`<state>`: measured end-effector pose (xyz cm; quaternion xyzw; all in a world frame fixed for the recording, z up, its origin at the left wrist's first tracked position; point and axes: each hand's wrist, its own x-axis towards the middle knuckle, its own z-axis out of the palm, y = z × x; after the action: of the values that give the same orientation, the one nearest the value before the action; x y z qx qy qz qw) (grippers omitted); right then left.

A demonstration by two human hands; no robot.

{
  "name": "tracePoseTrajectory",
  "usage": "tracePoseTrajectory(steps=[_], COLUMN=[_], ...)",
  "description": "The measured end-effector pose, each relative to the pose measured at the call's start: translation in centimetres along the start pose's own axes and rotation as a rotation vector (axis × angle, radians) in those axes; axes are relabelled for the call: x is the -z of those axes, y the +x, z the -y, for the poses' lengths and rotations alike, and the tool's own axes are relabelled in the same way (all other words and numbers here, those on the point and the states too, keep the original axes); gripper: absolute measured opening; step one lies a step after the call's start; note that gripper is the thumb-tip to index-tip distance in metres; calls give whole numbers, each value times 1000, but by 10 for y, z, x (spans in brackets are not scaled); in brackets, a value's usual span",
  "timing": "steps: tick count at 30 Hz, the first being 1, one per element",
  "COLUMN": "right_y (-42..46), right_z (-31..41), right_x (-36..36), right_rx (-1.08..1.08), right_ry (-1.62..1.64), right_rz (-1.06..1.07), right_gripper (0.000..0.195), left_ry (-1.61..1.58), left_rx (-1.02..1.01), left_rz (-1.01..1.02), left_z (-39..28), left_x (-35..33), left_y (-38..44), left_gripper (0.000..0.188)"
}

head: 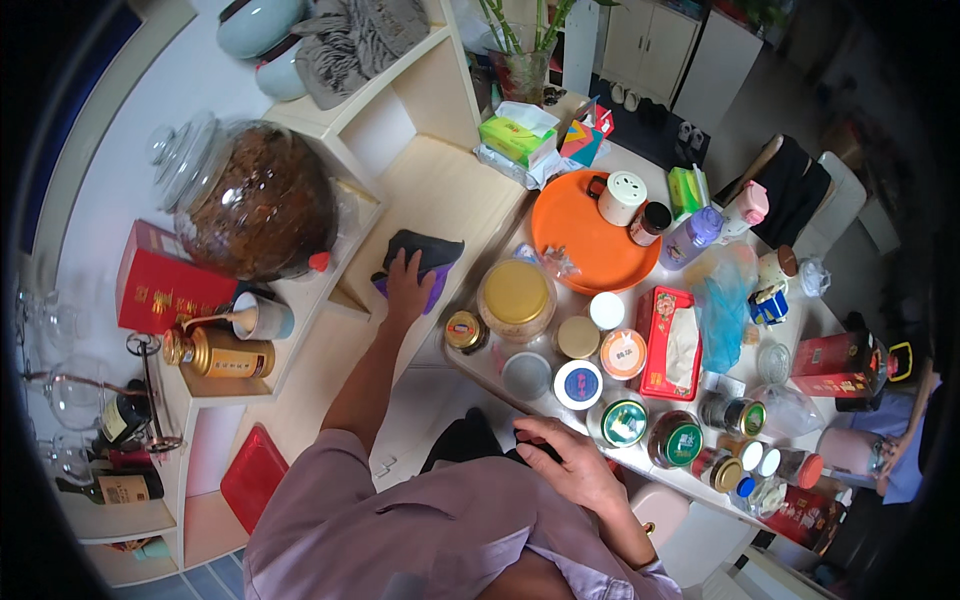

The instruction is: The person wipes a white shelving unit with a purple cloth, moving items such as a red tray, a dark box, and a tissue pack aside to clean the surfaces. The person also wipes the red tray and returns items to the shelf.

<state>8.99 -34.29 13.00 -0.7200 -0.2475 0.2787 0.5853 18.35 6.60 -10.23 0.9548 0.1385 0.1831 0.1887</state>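
My left hand point(409, 291) is pressed on a folded black and purple cloth point(426, 251), which lies on a pale wooden shelf top point(450, 176). The fingers are spread over the cloth and part of it is hidden beneath them. My right hand point(568, 459) is in front of my body by the near edge of the table, with its fingers loosely bent and apart. No object shows in it. Nearest to it are a jar with a green lid point(623, 423) and a tub with a blue and white lid point(577, 385).
A large glass jar with dark contents point(255, 199) stands left, near a red box point(169, 277) and gold bottle point(225, 352). The table holds an orange tray point(592, 259), red tissue box point(670, 343) and several jars. Another person's hand point(889, 457) is at far right.
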Motion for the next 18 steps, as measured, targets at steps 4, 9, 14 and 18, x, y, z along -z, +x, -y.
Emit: tracePoseTrajectory(steps=[4,9,14,18], right_y=[19,37,42,34], right_z=[-9,-20,-25,-39], right_x=[18,29,28,20], right_rx=[-52,-28,-120,-301], right_ry=[-5,8,160,249], right_rz=[-8,-136,-461,-545], right_gripper=[34,30,19,21], left_ry=[135,336,280,256], left_rx=[27,193,239,16], left_rz=[50,-21,-154,-255], left_z=[5,33,64,73], left_x=[-29,-31,-71,-110], left_y=[8,58,158,245], left_gripper=[52,50,50,46])
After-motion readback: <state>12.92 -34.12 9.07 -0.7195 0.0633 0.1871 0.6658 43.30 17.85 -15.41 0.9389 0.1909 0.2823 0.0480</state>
